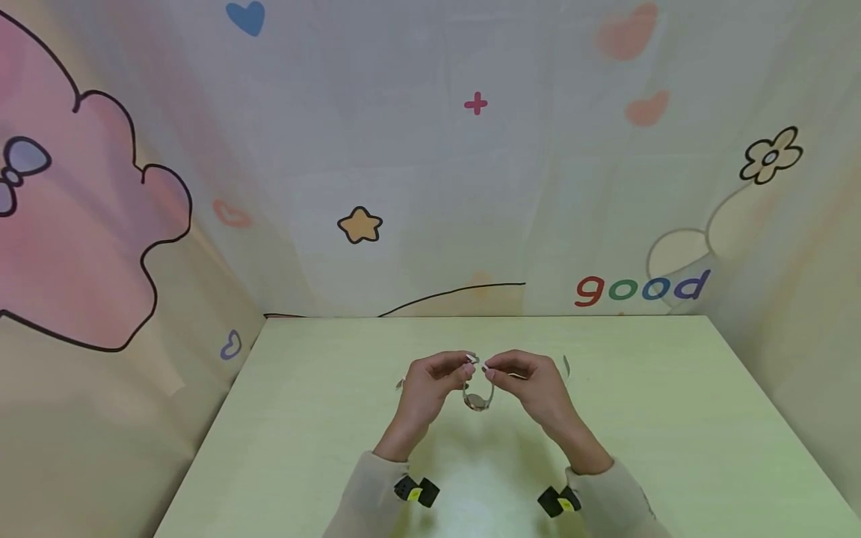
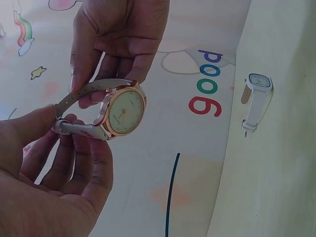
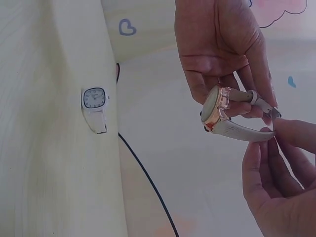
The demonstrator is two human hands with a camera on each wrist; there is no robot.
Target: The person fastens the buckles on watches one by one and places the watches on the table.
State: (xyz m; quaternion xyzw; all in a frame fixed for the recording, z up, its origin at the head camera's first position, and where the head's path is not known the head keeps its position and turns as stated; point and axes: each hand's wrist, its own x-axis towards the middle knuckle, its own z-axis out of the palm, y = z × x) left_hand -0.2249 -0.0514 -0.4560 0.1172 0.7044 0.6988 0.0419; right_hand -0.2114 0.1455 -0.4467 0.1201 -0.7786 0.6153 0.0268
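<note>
Both hands hold a wristwatch (image 1: 476, 402) above the table, its strap ends drawn close together and its round case hanging lowest. In the left wrist view the watch (image 2: 126, 112) shows a pale dial in a rose-gold case. My left hand (image 1: 424, 388) pinches the buckle end of the whitish strap. Opposite it, my right hand (image 1: 534, 385) pinches the other strap end (image 3: 249, 133) between thumb and fingers. The fingertips partly cover both strap ends. The two ends come near each other; whether they are joined I cannot tell.
A white watch with a squarish case (image 2: 260, 80) lies on the table beyond my right hand. Another squarish white watch (image 3: 94, 98) lies on the left side. Behind the pale table (image 1: 303, 433) hangs a printed cloth (image 1: 430, 149).
</note>
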